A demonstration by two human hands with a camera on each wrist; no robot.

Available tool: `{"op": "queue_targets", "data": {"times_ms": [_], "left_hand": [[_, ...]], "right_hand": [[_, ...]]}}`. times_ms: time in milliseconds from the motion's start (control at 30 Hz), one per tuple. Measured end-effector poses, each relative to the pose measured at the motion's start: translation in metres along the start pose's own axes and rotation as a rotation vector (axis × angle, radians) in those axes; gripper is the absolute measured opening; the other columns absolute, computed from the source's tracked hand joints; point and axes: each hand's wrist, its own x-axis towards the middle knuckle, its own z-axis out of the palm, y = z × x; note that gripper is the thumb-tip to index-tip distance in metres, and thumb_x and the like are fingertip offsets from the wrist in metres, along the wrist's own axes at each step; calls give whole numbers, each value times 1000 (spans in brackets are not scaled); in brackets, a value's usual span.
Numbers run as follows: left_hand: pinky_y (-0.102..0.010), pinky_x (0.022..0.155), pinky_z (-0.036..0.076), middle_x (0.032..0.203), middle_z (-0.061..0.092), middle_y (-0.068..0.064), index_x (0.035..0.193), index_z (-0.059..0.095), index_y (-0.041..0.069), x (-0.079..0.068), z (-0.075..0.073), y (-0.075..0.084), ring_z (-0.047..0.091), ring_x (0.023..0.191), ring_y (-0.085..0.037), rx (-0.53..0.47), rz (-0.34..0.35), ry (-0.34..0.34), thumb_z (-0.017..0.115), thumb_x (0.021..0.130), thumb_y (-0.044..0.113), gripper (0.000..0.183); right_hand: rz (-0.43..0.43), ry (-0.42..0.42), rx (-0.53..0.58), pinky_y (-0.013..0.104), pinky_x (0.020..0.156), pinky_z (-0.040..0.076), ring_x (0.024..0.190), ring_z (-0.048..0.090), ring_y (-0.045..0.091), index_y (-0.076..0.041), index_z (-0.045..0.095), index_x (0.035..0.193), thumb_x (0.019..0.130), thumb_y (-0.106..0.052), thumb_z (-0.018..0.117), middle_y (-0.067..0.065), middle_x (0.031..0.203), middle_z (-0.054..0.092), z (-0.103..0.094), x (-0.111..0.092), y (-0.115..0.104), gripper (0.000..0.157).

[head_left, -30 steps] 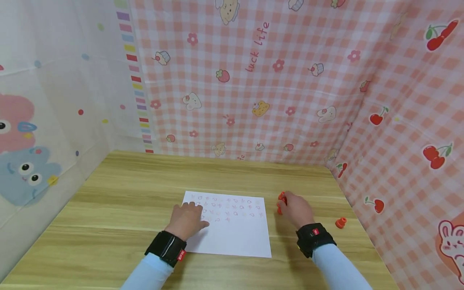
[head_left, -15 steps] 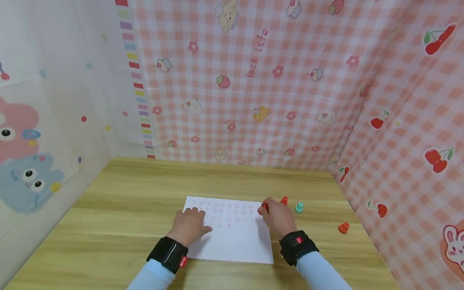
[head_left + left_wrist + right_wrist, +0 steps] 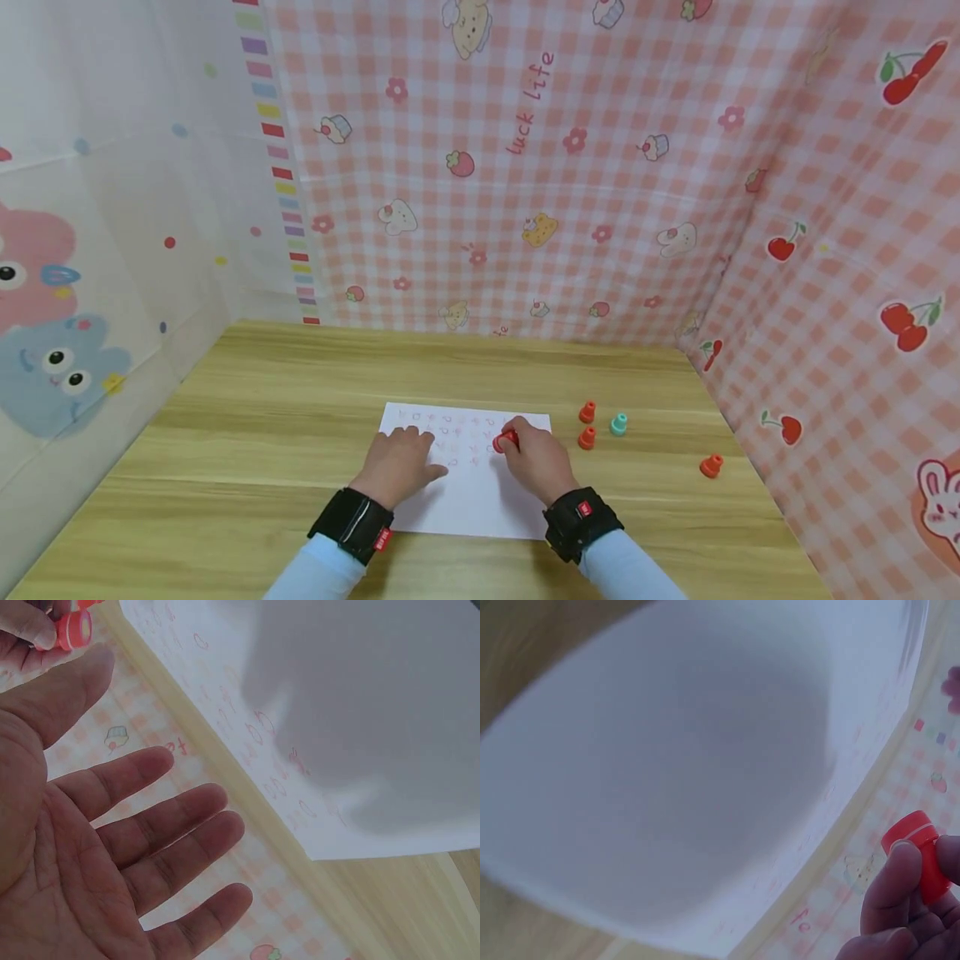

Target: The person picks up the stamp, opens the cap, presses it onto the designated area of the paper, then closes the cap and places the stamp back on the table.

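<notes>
Over the right part of a white sheet of paper (image 3: pixel 472 508), my right hand (image 3: pixel 538 460) pinches a small red stamp (image 3: pixel 504 440) between thumb and fingers. In the right wrist view the red stamp (image 3: pixel 911 831) is tilted, its wide end away from the palm. Rows of small, faint reddish and pinkish marks run across the upper half of the paper. My left hand (image 3: pixel 396 467) is over the sheet's left side, palm down, fingers spread and holding nothing. The left wrist view shows its loosely extended fingers (image 3: pixel 161 832) and bare palm.
To the right of the paper, two red stamps (image 3: pixel 588 412) (image 3: pixel 587 438) stand beside a teal stamp (image 3: pixel 618 425). Another red stamp (image 3: pixel 712 467) is farther right on the wooden table (image 3: pixel 285 375). Patterned cloth (image 3: pixel 480 167) hangs behind and at both sides.
My right hand has moved left from the stamps beside the paper to above the sheet, carrying a red stamp. The teal stamp has come into view. My left hand has shifted slightly right.
</notes>
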Motion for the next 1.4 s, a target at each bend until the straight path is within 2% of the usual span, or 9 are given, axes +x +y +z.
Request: {"op": "queue_targets", "data": {"times_ms": [367,600,800,1033,1233,1400], "left_hand": [[-49,73,50,95,69,-13,110,69,5,1,3,5,66,90,-31,-49,82,30,78,82,44,49],[-46,70,51,93,69,-12,112,69,5,1,4,8,67,83,-30,-45,134,60,78,82,43,49],[-47,72,52,97,69,-12,109,69,6,1,5,9,67,87,-30,-79,171,90,79,83,41,44],[-41,64,51,80,63,-3,96,69,10,2,7,10,63,74,-22,-80,224,117,75,87,41,32],[-40,63,50,76,61,-2,95,68,9,2,7,11,62,71,-21,-100,254,133,72,89,39,31],[-37,57,45,68,54,1,87,63,8,1,7,11,56,63,-19,-133,271,144,70,91,36,29]], "right_hand": [[-32,-56,118,31,61,41,67,52,16,-10,63,108,95,-23,67,-3,79,61,17,-6,-14,19],[-41,-129,261,30,60,41,69,53,15,-14,61,105,97,-23,65,-4,79,59,21,-11,-20,13],[-29,-185,410,31,63,45,75,56,16,-14,62,107,98,-21,64,-1,86,61,21,-12,-24,12],[-57,-218,470,33,66,47,76,58,17,-14,61,108,100,-22,61,0,88,60,20,-12,-27,12],[-70,-228,500,32,65,45,74,57,17,-14,61,107,101,-20,59,1,87,60,19,-12,-26,9],[-84,-226,517,31,65,43,75,57,17,-13,60,106,101,-19,58,0,86,60,21,-11,-25,8]]}}
